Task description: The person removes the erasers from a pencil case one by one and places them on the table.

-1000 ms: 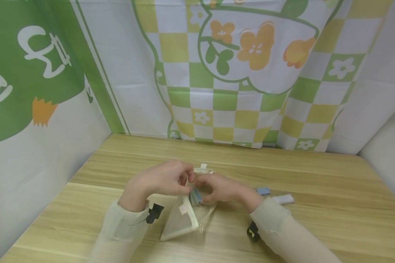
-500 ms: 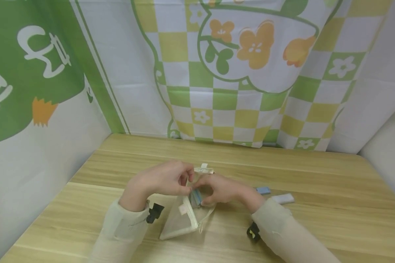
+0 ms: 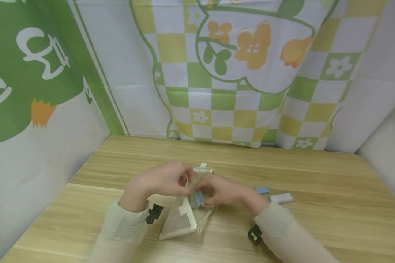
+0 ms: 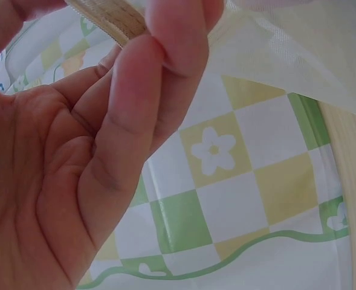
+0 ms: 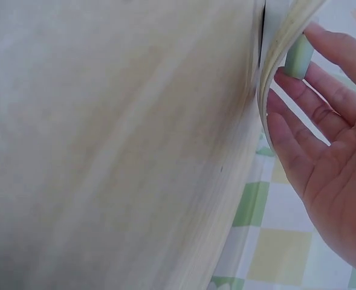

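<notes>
1. Hanging behind everything, the checked cloth (image 3: 222,117) drops to the far edge of the work area, perhaps put there as a plain screen.
2. Beneath it, the wooden desk (image 3: 332,219) carries all the loose things, a flat surface within easy reach of both arms.
3. On the desk, between the two hands, sits the see-through pouch (image 3: 177,224), unzipped, one corner pointing toward the person. It looks too limp to stand wide by itself, which would explain why it is being held.
4. At its rim, the left hand (image 3: 164,179) is curled, pinching the zip edge between thumb and fingers, likely to keep the mouth apart and the pouch steady.
5. Across from it, the right hand (image 3: 225,191) arches over the mouth, thumb and fingers only slightly apart, seemingly gripping a pale green piece (image 5: 298,60) at the rim; the fingertips suit something so small.
6. Among the fingers, striped blue-grey pieces (image 3: 196,199) show at the mouth; whether the green one belongs with them I cannot tell.
7. Beyond the right wrist, a white piece (image 3: 281,198) and a smaller blue piece (image 3: 262,190) lie near each other, handy for that side.
</notes>
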A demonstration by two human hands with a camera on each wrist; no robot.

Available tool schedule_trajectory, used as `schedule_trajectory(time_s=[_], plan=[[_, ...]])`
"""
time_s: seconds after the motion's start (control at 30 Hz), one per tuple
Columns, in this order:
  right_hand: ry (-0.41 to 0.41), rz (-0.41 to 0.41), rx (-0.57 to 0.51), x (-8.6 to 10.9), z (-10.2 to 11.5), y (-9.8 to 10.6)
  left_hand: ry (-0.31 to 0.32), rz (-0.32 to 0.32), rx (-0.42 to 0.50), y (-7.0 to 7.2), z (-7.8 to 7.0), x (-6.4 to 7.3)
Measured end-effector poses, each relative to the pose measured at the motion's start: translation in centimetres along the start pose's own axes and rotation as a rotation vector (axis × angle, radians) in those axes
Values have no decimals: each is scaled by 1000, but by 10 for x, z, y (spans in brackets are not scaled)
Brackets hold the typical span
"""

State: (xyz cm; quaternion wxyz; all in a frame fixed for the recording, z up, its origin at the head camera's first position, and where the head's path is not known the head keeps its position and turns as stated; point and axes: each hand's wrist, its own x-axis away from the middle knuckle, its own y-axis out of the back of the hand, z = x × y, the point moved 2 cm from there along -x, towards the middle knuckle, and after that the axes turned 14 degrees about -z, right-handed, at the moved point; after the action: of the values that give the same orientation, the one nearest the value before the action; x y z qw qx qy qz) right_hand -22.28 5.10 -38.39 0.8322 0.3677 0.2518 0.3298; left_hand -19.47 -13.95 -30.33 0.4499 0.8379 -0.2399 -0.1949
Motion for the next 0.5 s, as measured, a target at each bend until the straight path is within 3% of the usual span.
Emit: schedule_trajectory(time_s=[0.17, 0.5], plan=[[-1, -15, -17, 4, 2, 1, 15, 2, -9, -1, 0, 0], [-78, -36, -44, 16, 8, 4, 17, -4, -10, -2, 0, 1]])
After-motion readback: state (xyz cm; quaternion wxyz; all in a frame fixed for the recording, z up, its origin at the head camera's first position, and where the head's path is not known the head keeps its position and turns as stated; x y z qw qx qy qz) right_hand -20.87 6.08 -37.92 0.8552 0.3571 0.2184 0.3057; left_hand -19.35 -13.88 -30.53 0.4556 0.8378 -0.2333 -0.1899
